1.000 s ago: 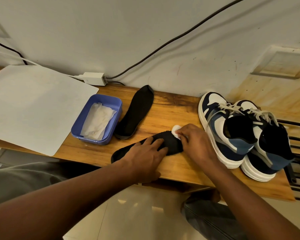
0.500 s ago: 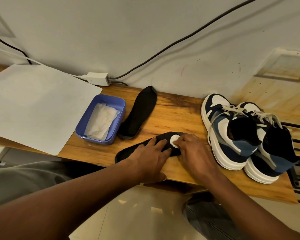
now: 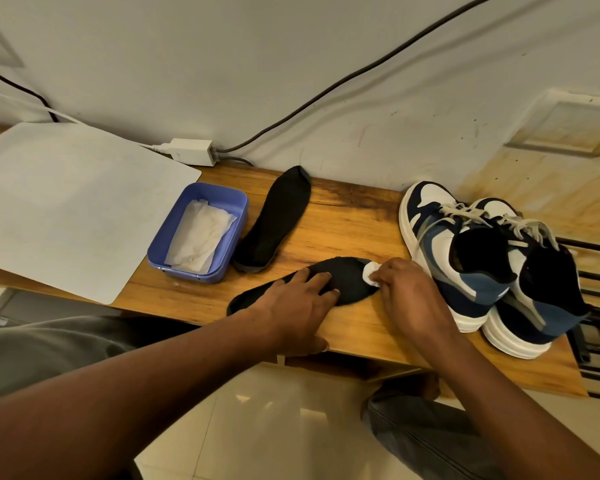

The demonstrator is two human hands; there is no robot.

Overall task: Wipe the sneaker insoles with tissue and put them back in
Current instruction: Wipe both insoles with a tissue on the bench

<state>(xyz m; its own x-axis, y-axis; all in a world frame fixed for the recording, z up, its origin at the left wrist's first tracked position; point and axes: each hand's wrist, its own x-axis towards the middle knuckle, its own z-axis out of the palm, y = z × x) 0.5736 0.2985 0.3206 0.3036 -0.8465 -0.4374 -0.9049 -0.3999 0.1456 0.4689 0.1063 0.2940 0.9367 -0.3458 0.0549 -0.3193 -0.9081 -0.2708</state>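
The sneakers (image 3: 482, 268) stand side by side at the right end of the wooden tabletop (image 3: 347, 230), and both look dark and empty inside, so I think no insole is back in yet. Left of them a big white sheet (image 3: 66, 202) lies on the tabletop, and next to it sits a blue tray (image 3: 238, 216) with more tissue (image 3: 201, 242) folded in it. Just beside the tray lies the far insole (image 3: 274, 223), flat and alone, with no hand on it. I cannot tell if it is clean yet. The near insole (image 3: 347, 277) lies close to the front edge. The left hand (image 3: 298, 306) presses down on its middle with flat, spread fingers to keep it from sliding. The right hand (image 3: 409, 296) has its fingers pinched together on a small white tissue wad (image 3: 370, 271), which touches the insole's wide end, near the sneakers. So the wiping is in the middle, and putting both insoles back is all left to do.
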